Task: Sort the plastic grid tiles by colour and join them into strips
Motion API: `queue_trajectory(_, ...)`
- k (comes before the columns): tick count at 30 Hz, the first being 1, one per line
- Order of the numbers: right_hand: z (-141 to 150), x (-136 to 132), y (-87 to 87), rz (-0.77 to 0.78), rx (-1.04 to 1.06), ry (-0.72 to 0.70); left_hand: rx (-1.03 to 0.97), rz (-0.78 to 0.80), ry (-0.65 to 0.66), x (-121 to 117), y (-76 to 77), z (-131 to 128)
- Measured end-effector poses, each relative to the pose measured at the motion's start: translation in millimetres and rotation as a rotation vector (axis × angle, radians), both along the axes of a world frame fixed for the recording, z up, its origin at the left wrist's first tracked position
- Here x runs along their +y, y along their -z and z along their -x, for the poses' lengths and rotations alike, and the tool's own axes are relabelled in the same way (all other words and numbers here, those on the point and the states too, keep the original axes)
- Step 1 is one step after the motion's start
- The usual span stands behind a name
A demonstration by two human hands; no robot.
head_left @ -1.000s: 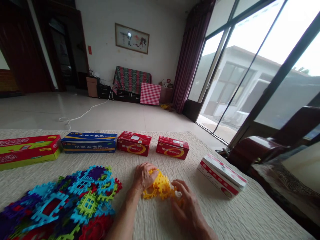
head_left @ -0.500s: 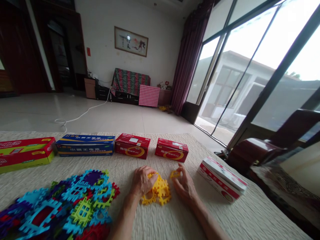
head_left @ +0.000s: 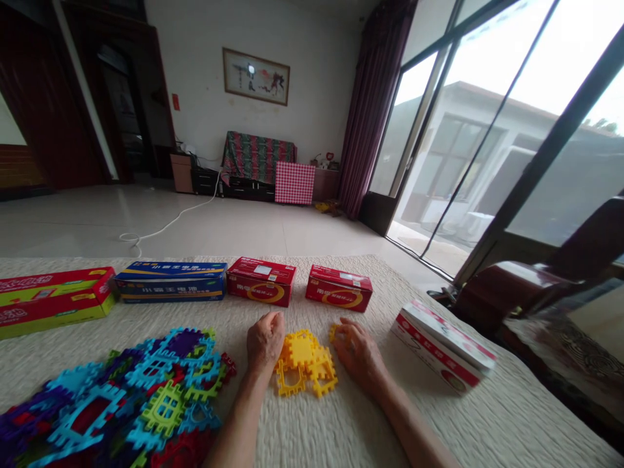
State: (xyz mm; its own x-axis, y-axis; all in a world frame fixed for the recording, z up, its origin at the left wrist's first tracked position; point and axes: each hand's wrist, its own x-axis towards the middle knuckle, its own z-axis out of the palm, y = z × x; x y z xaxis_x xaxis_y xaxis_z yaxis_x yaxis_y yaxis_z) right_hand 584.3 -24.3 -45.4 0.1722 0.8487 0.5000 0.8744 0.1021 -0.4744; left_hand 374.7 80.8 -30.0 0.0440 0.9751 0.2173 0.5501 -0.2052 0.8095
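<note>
The left hand (head_left: 264, 341) rests curled just beside the gathered yellow interlocking plastic tiles (head_left: 302, 361), the right hand (head_left: 358, 354) touches their right edge well apart from it, and a larger multicoloured tile heap (head_left: 131, 396) remains left on the cream quilted cover (head_left: 351, 429).

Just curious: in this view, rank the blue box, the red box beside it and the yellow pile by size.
Largest: the blue box. Then the red box and yellow pile look alike; the pile is nearer the camera, so unsure.

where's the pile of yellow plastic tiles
Head view: the yellow plastic tiles lie between the left hand and right hand, on the cream textured cover.
</note>
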Motion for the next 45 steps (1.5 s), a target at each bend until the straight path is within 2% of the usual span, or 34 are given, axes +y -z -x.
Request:
queue_trajectory(2,11.3,-3.3,-7.7,-0.060,0.006,-0.026,-0.034,0.019,-0.016,0.4,0.7,-0.4)
queue_trajectory(4,28.1,-8.6,-18.3,-0.079,0.033,-0.111,-0.097,0.033,-0.033,2.1,2.4,-0.8)
queue_trajectory(8,62.5,-14.9,-31.4,0.024,0.013,-0.310,-0.203,0.064,-0.072,6.6,6.9,-1.1)
queue_trajectory(12,78.3,-11.4,-27.0,0.079,-0.024,-0.315,-0.235,0.078,-0.083,8.5,9.6,-1.7)
queue_trajectory(17,81.5,-7.3,-22.6,0.046,0.009,-0.319,-0.223,0.070,-0.086,8.1,10.7,-3.5)
queue_trajectory(20,72.8,-5.1,-26.9,-0.049,0.074,-0.341,-0.221,0.063,-0.093,8.1,11.1,-3.6)
queue_trajectory(23,46.9,-1.8,-27.7,-0.112,0.117,-0.218,-0.217,0.063,-0.094,8.1,11.6,-3.3)
queue_trajectory(26,14.4,-0.2,-20.8,-0.037,0.102,-0.027,-0.222,0.062,-0.089,7.8,12.0,-3.2)
queue_trajectory(28,-0.5,-0.6,-14.9,0.040,0.083,0.026,-0.225,0.058,-0.084,7.7,12.4,-3.5)
queue_trajectory(33,-6.3,-1.3,-6.9,0.104,0.024,-0.032,-0.209,0.052,-0.083,8.3,13.9,-4.1)
queue_trajectory(38,-6.4,0.8,-1.5,0.143,-0.043,-0.016,-0.163,0.046,-0.081,6.9,12.2,-4.2)
queue_trajectory(45,-15.0,5.7,8.0,0.121,-0.120,-0.092,0.012,-0.002,0.015,-1.4,5.4,-6.4)
